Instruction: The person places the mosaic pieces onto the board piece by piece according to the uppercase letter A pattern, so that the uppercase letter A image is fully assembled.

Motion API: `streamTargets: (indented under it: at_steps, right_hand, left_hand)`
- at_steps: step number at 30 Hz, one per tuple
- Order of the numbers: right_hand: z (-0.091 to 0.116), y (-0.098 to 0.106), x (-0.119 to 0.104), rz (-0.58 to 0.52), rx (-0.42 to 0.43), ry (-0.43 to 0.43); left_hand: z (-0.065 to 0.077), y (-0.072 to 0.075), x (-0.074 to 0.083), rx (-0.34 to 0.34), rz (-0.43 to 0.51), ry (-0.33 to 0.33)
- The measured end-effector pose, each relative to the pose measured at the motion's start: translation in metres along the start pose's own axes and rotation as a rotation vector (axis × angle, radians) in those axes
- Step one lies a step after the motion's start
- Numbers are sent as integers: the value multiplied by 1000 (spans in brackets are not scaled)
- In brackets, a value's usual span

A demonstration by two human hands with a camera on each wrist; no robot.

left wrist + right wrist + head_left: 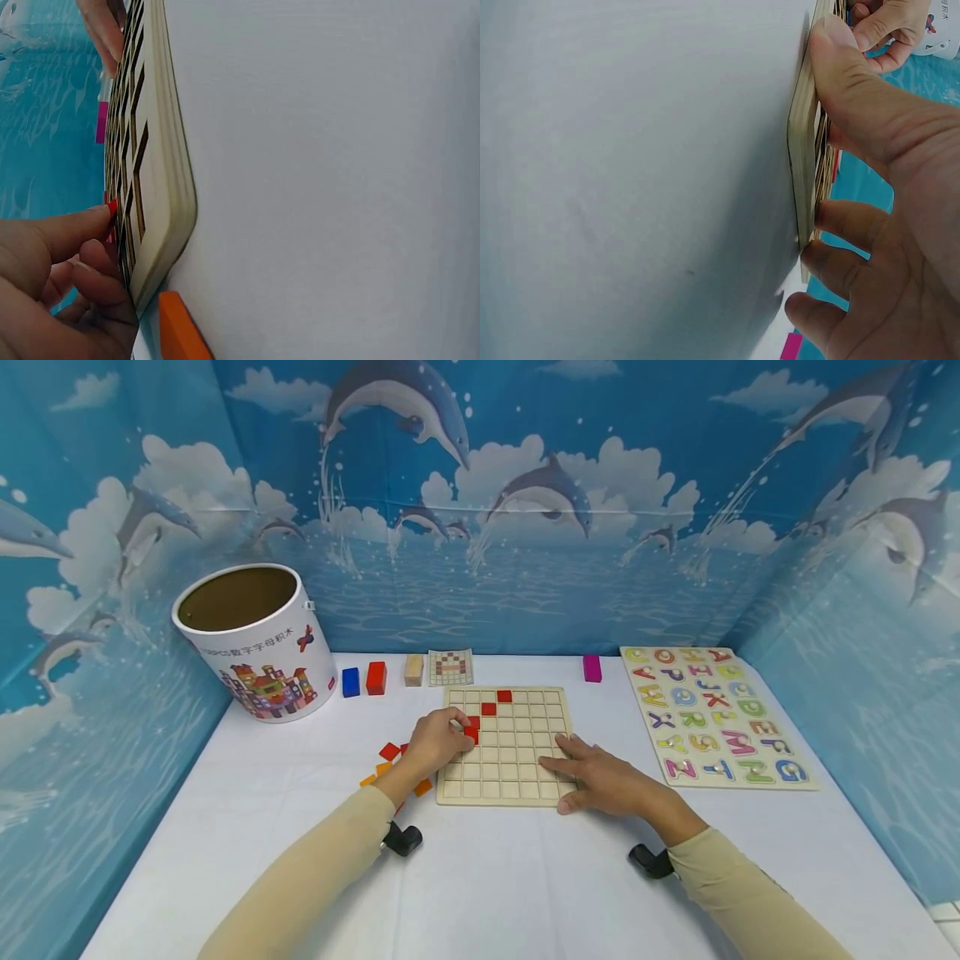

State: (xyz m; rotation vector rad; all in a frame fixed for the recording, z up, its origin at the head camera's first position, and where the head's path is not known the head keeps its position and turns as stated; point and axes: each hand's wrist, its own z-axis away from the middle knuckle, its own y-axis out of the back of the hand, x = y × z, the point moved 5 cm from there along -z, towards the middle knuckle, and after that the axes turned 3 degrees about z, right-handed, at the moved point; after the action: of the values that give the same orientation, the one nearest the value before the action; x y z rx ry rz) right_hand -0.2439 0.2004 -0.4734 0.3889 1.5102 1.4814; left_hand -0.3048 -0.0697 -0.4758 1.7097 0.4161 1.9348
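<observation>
A square wooden grid board [507, 770] lies on the white table. Red square tiles [504, 696] form a diagonal in its upper left part. My left hand [433, 742] is at the board's left side, pinching a red tile [471, 734] just below the lowest one of that diagonal. In the left wrist view a fingertip presses against this red tile [112, 208] at the grid. My right hand [600, 779] rests on the board's right side with fingers spread. Its thumb [836, 37] lies along the board's edge in the right wrist view.
Loose red and orange tiles [389, 751] lie left of the board, partly under my left arm. Behind stand a bucket [262, 652], blue [351, 682], red [377, 678] and plain wooden blocks [414, 670], a pattern card [451, 667] and a magenta block [592, 668]. An alphabet board [720, 718] lies right.
</observation>
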Motion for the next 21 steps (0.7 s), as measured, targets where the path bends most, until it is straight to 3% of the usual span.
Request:
streamTargets:
  at_steps: [12,15,19,21]
  right_hand:
    - [-2,-2,1,3,-9,2]
    - [-2,-2,0,10,-5,3]
    - [-2,0,-1,19,0,9]
    - [-1,0,-1,23,0,7]
  left_hand:
    - [3,4,-2,1,-72,-55]
    - [2,18,0,10,1,-52]
    - [1,54,0,55,200,-2]
    - [1,72,-4,74,255,32]
